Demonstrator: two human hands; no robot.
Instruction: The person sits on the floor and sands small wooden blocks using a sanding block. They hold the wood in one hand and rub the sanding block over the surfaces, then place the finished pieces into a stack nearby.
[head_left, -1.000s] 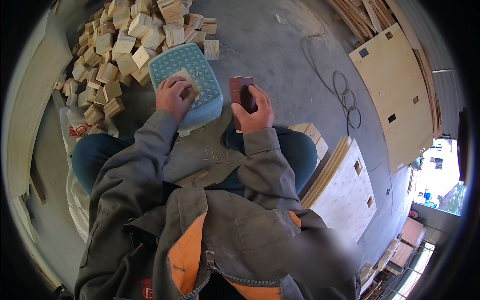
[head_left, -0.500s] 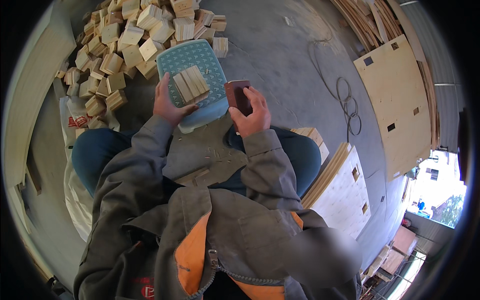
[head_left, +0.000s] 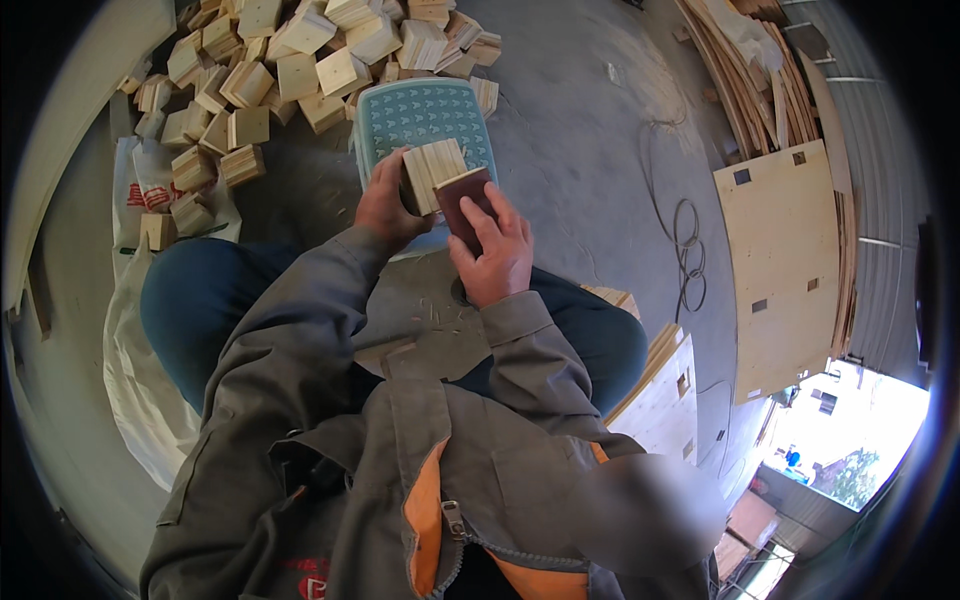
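My left hand [head_left: 388, 205] is closed around a square block of layered pale wood [head_left: 430, 170], raised and tilted over a light-blue plastic stool [head_left: 425, 105]. The stool's top carries a raised pattern. My right hand [head_left: 497, 245] grips a flat, dark red-brown sanding block [head_left: 464, 203], fingers across its face and thumb at its near edge. The sanding block touches or overlaps the wood block's right side; the contact between them is hidden.
Beyond the stool and to its left lies a heap of wooden blocks [head_left: 300, 75]. A white sack [head_left: 150, 370] spreads beside my left knee. Rightward are a loose cable [head_left: 683, 240], a plywood sheet with square holes [head_left: 780, 270] and stacked boards [head_left: 655, 400].
My left hand has lifted the wood block off the stool top. My right hand has brought the sanding block leftward against it. The view has shifted slightly.
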